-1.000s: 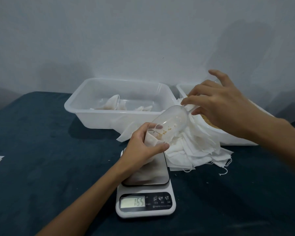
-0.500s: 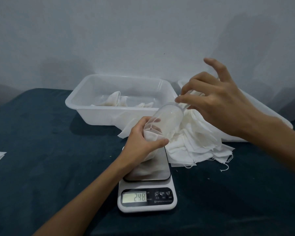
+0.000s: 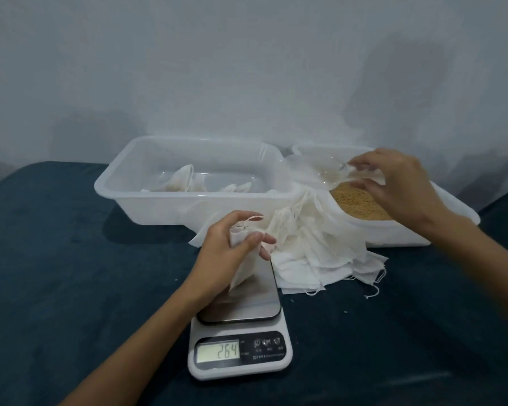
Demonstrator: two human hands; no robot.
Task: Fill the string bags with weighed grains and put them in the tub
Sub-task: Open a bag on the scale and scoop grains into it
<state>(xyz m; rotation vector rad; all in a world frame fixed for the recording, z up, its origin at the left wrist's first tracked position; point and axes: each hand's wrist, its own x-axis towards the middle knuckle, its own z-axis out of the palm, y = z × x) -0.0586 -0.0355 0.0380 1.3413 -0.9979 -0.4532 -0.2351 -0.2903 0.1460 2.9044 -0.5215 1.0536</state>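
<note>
We judge weighing step: left hand [image 3: 232,244] grips string bag [image 3: 245,266] on scale [image 3: 239,326], display 264; right hand [image 3: 399,183] pinches clear scoop [image 3: 333,174] over grain tub [image 3: 440,230], right of frame. Next: cinch bag or top up.

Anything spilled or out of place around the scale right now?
A few pale specks lie on the dark cloth right of the scale, possibly stray grains or lint. The pile of empty bags sprawls loosely against the scale's platform edge, strings trailing. Otherwise nothing stands out.
</note>
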